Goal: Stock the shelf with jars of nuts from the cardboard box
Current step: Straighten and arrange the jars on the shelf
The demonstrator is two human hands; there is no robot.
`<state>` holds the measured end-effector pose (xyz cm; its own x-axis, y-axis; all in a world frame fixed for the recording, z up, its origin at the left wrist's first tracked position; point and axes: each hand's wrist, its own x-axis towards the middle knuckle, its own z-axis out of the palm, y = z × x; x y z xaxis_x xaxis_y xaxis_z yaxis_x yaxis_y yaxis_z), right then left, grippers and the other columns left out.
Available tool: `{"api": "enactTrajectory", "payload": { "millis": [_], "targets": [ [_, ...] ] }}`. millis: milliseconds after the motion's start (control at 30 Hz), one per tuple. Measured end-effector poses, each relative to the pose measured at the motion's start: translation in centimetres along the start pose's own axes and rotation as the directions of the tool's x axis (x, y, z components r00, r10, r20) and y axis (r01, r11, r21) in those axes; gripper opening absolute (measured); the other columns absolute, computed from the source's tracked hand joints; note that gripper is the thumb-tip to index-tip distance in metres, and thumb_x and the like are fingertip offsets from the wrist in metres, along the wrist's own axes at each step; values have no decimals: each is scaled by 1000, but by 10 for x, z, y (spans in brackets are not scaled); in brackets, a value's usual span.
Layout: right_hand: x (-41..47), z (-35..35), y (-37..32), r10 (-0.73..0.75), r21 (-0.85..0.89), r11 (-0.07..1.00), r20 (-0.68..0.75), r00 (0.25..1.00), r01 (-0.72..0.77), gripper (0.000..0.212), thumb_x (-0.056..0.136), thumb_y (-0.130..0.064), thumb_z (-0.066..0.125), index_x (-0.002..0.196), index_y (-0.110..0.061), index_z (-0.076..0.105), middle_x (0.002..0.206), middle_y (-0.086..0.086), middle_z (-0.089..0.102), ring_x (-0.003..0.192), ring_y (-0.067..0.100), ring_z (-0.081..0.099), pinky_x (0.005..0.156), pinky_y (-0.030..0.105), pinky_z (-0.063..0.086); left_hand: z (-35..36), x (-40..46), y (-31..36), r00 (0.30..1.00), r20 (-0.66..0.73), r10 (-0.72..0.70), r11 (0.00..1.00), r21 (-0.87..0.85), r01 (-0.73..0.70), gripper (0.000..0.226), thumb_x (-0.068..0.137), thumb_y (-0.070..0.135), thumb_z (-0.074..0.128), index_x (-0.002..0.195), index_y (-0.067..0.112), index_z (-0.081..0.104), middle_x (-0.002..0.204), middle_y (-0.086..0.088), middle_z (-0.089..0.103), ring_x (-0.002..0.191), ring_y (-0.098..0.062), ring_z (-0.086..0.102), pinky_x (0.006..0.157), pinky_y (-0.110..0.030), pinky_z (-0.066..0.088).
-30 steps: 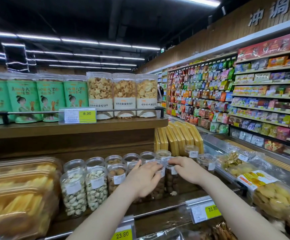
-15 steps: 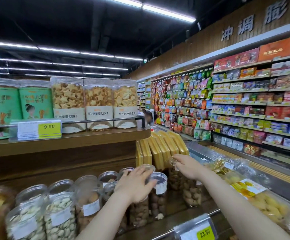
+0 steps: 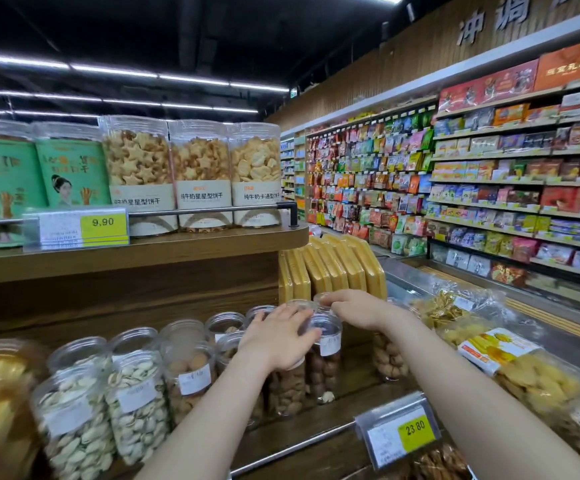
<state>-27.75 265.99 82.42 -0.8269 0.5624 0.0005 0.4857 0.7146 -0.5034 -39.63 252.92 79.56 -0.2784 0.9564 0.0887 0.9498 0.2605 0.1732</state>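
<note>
Both hands reach over the lower shelf (image 3: 316,441) where the jars of nuts stand in rows. The left hand (image 3: 278,337) lies on top of a jar of brown nuts (image 3: 287,389), with its fingers spread and bent a little over the lid. Just beside it stands another jar of dark round nuts (image 3: 323,358) with a white sticker. The right hand (image 3: 354,306) is a bit further back. Its fingers curl down onto the lid of a clear jar (image 3: 321,299) behind the front row, and it seems to hold that lid. To the left are jars of pistachios (image 3: 132,400). One more jar of nuts (image 3: 387,358) stands under the right arm. A yellow price tag (image 3: 415,429) hangs on the shelf rail in front.
</note>
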Motion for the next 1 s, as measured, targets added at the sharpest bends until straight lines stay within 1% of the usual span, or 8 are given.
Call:
{"api": "enactTrajectory", "payload": {
  "millis": [100, 233, 400, 533, 733, 833, 933, 1000],
  "targets": [
    [-14, -10, 11, 25, 40, 999, -97, 995, -21, 43, 97, -23, 33, 139, -20, 40, 149, 2, 37, 138, 19, 31, 113, 34, 23, 0, -1, 1, 1000, -1, -6, 1000, 0, 6, 57, 95, 56, 19, 148, 35, 12, 158, 9, 7, 145, -12, 3, 116, -43, 2],
    [-43, -31, 43, 127, 8, 992, -242, 962, -129, 41, 96, -16, 31, 133, -14, 48, 144, 5, 44, 132, 20, 38, 108, 31, 30, -1, -1, 3, 1000, 2, -12, 1000, 11, 12, 57, 96, 55, 18, 149, 34, 12, 158, 9, 7, 145, -12, 3, 116, -42, 2],
    [-59, -29, 48, 157, -60, 984, -172, 973, -169, 40, 94, -15, 32, 126, -21, 57, 137, 4, 51, 124, 21, 45, 96, 26, 35, -2, -2, 4, 1000, 7, -14, 1000, 12, 14, 57, 96, 55, 18, 149, 34, 12, 159, 7, 6, 146, -12, 2, 116, -43, 2],
    [-50, -15, 25, 58, -40, 997, -96, 994, -62, 44, 93, -14, 32, 130, -23, 54, 142, 0, 47, 131, 18, 41, 108, 31, 30, -3, -4, 4, 1000, 9, -14, 1000, 21, 14, 58, 96, 55, 18, 149, 34, 12, 159, 7, 6, 146, -13, 3, 117, -43, 2],
    [-43, -9, 18, 25, -41, 999, -65, 998, -27, 43, 93, -16, 35, 133, -20, 51, 144, 1, 45, 132, 16, 40, 109, 29, 30, -4, -5, 5, 1000, -3, -27, 1000, 10, 27, 57, 96, 55, 20, 149, 34, 14, 158, 7, 8, 146, -13, 4, 117, -44, 3],
    [-41, -10, 14, -14, -49, 999, -143, 990, 7, 40, 95, -21, 37, 133, -18, 49, 141, 2, 47, 129, 17, 43, 106, 30, 33, -8, -12, 8, 988, -153, -15, 998, -69, 5, 56, 96, 52, 26, 148, 31, 22, 157, 5, 17, 144, -12, 12, 118, -42, 6],
    [-33, -2, 2, -167, -117, 983, -254, 953, 141, 41, 96, -33, 38, 132, -16, 49, 138, 2, 49, 128, 17, 44, 105, 30, 34, -20, -24, 3, 931, -366, -10, 1000, -9, 7, 54, 95, 51, 29, 145, 30, 30, 154, 5, 27, 142, -11, 19, 118, -41, 8],
    [-23, 8, -5, -227, -213, 960, -216, 950, 181, 48, 96, -44, 34, 138, -22, 42, 148, -1, 38, 139, 18, 30, 113, 34, 24, -24, -32, -9, 953, -295, -66, 997, 26, 77, 56, 94, 56, 28, 145, 33, 29, 156, 3, 22, 144, -15, 15, 117, -43, 8]
  ]
}}
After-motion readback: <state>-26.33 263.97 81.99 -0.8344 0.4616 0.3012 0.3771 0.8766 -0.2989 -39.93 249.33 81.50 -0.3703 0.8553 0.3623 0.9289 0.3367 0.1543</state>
